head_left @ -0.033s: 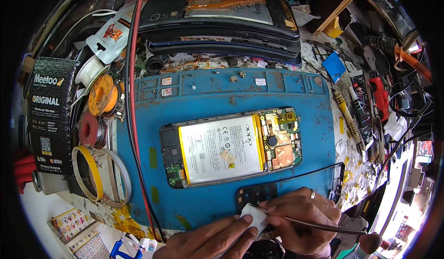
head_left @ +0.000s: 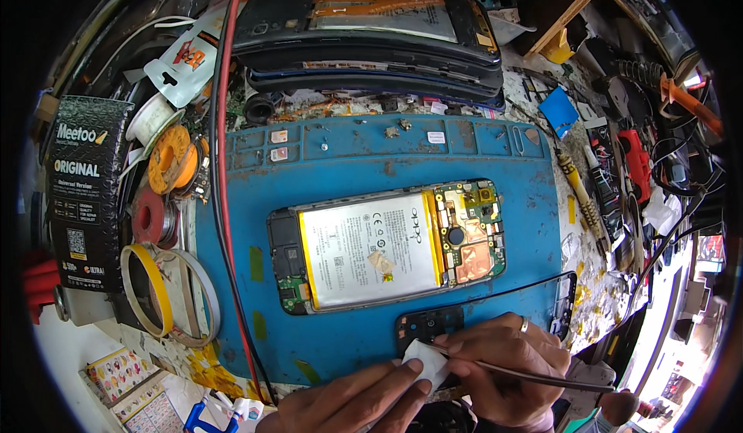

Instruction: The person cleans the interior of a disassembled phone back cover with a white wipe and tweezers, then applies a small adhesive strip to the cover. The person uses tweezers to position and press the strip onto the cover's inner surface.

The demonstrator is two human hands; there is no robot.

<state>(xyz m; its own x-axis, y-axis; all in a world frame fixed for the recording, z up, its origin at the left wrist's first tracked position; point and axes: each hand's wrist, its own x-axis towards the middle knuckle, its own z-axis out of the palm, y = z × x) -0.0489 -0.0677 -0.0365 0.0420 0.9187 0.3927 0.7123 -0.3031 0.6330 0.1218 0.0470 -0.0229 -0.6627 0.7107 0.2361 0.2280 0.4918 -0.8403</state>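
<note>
My left hand [head_left: 368, 398] is closed on a small white sheet [head_left: 425, 361], pinched between thumb and fingers; whether it is paper or cloth I cannot tell. Thin, dark metal tweezers [head_left: 534, 378] lie in my right hand [head_left: 503, 359], their tip against the sheet's upper right edge. Just beyond my fingers, a black phone mid-frame [head_left: 429, 323] rests on the blue mat [head_left: 371, 171], partly hidden by my right hand. Farther off lies an opened phone with its silver battery [head_left: 368, 247] and green-and-copper circuit board [head_left: 468, 236] exposed.
A stack of dark phones [head_left: 371, 54] stands behind the mat. At left are a red cable [head_left: 224, 123], solder spools [head_left: 174, 158], tape rolls [head_left: 147, 290] and a black pouch [head_left: 85, 193]. A yellow-handled tool [head_left: 580, 193] and red pliers-like item [head_left: 635, 166] lie right.
</note>
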